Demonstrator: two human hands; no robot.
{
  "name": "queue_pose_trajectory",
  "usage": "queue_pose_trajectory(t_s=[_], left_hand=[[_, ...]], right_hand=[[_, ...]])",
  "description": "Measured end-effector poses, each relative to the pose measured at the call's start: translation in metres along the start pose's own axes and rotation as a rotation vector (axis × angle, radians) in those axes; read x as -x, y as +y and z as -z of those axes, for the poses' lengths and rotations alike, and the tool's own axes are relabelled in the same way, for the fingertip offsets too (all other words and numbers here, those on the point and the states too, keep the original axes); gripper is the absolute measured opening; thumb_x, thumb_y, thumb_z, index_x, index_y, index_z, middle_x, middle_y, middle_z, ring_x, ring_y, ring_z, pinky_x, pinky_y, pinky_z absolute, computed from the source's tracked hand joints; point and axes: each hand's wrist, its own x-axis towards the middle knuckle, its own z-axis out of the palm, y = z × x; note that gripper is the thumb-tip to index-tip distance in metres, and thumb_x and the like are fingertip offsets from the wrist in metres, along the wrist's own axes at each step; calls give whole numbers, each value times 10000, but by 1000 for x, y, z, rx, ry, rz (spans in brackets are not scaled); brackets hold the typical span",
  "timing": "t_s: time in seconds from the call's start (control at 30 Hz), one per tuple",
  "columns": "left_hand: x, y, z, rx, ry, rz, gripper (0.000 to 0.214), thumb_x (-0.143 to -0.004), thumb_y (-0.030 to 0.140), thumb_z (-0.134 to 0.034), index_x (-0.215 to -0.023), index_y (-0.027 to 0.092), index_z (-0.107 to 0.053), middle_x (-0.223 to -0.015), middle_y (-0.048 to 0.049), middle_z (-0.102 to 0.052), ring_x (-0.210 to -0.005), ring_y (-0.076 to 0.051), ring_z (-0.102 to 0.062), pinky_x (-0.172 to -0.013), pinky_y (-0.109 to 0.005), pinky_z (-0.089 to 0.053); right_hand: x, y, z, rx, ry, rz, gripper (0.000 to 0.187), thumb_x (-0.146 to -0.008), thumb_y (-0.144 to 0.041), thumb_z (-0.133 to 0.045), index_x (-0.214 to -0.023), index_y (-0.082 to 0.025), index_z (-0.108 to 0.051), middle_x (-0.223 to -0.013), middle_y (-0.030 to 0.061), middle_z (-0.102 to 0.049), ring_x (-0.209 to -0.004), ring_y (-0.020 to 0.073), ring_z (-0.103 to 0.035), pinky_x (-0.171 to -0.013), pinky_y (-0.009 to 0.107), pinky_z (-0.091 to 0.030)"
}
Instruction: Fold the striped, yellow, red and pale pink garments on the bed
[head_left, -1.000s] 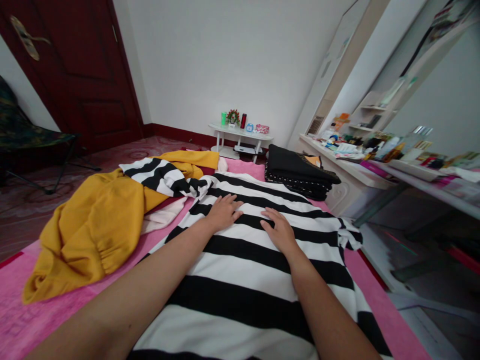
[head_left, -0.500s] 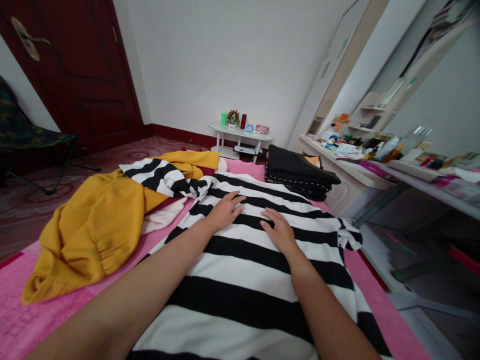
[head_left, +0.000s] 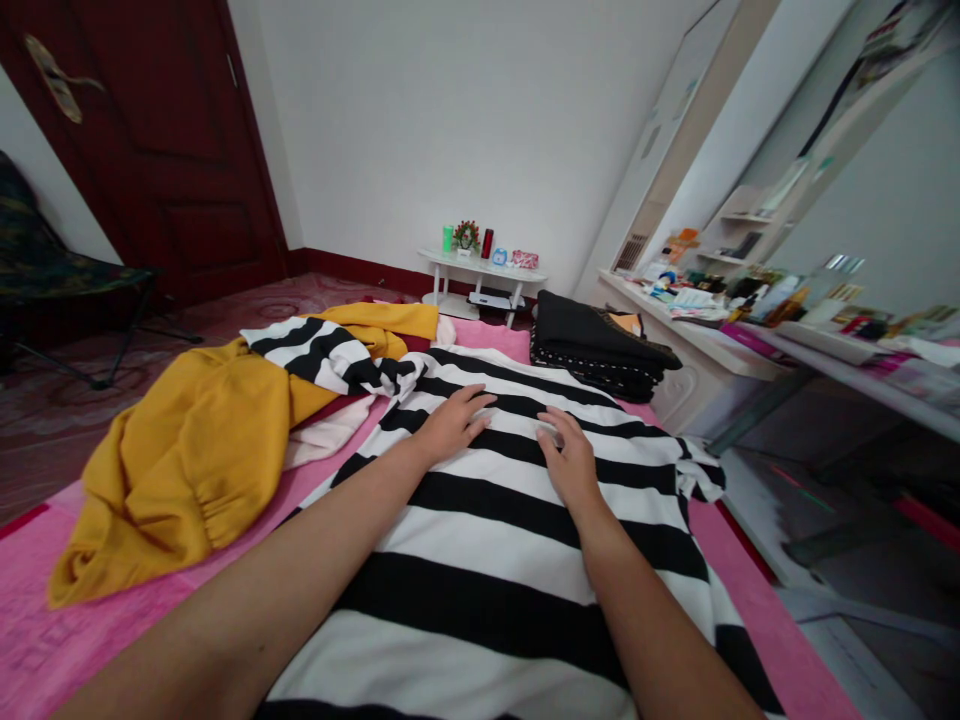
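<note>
A black-and-white striped shirt [head_left: 495, 535] lies spread out in front of me on a pink blanket [head_left: 772, 590]. My left hand [head_left: 450, 425] rests on its upper part with the fingers apart and holds nothing. My right hand [head_left: 568, 455] is over the cloth a little to the right, fingers spread and slightly bent. Whether the right palm touches the cloth I cannot tell. One striped sleeve reaches left over a mustard-yellow garment [head_left: 187, 460]; the other bunches at the right edge.
A folded stack of black clothes [head_left: 600, 345] sits beyond the shirt. At the right stands a dressing table [head_left: 757, 355] crowded with bottles. A small white table [head_left: 480, 262] is by the far wall. To the left are a camouflage chair [head_left: 67, 280] and a dark red door [head_left: 172, 150].
My right hand has shifted slightly to the right and its fingers look more bent. My left hand has barely moved. The shirt lies as before.
</note>
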Motion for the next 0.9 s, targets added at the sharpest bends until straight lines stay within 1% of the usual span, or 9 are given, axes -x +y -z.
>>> queue_pose_trajectory(t_s=[0.1,0.2,0.27,0.4,0.47,0.57,0.77,0.83,0.9], left_hand=[[-1,7,7,54,152,-45,387,-936,283,-375,-1294,208,-500,-1390,-86,-425,-1282,-196,-398,-1091,-350,-328],[-1,10,10,63,229,-62,372,-933,264,-381,-1277,207,-512,-1366,-86,-443,-1267,-199,-406,-1092,-356,-325],[-1,8,8,57,203,-53,365,-928,256,-395,-1266,206,-522,-1322,-86,-486,-1232,-201,-435,-1074,-361,-346],[-1,-2,-1,17,-22,-55,321,-896,267,-468,-1181,202,-600,-1178,-85,-590,-1107,-215,-526,-991,-368,-421],[-2,-5,-4,14,-62,-79,295,-885,264,-486,-1133,198,-631,-1163,-88,-598,-1085,-217,-539,-976,-364,-429],[-2,-5,-4,45,16,-106,299,-878,222,-479,-1136,201,-628,-1193,-89,-578,-1116,-213,-522,-991,-358,-421],[-4,0,2,84,267,-135,335,-884,181,-453,-1190,215,-584,-1229,-88,-538,-1153,-218,-491,-1006,-399,-408],[-4,-1,1,88,262,-127,331,-884,176,-457,-1187,214,-584,-1197,-84,-559,-1128,-212,-507,-992,-388,-417],[-4,-5,-2,83,179,-118,302,-871,176,-485,-1143,212,-610,-1115,-76,-602,-1064,-208,-542,-957,-379,-441]], right_hand=[[0,1,-1,87,-81,47,275,-846,-292,-498,-1056,-211,-656,-1234,83,-577,-1137,232,-527,-980,408,-423],[0,5,-5,169,-195,94,269,-828,-262,-519,-1050,-218,-663,-1200,69,-603,-1121,234,-531,-992,417,-406],[0,6,-6,179,-197,94,270,-827,-256,-519,-1054,-223,-662,-1205,63,-601,-1120,230,-531,-989,412,-408],[0,3,-3,135,-147,78,234,-833,-244,-501,-982,-224,-681,-1153,57,-622,-1078,217,-553,-961,387,-431],[1,0,-1,115,-86,87,232,-847,-232,-478,-956,-223,-683,-1149,57,-618,-1077,212,-551,-951,374,-436],[1,-3,0,111,-30,111,227,-854,-218,-469,-938,-219,-679,-1144,59,-614,-1076,212,-543,-940,367,-437],[0,1,-3,110,-153,143,189,-814,-179,-521,-901,-224,-682,-1012,40,-658,-984,212,-573,-907,372,-446],[0,1,-3,86,-130,141,195,-826,-170,-502,-870,-227,-683,-1004,35,-661,-973,205,-578,-896,365,-450],[1,-1,-1,62,-99,146,208,-837,-167,-483,-845,-228,-682,-994,34,-664,-963,201,-582,-888,362,-454]])
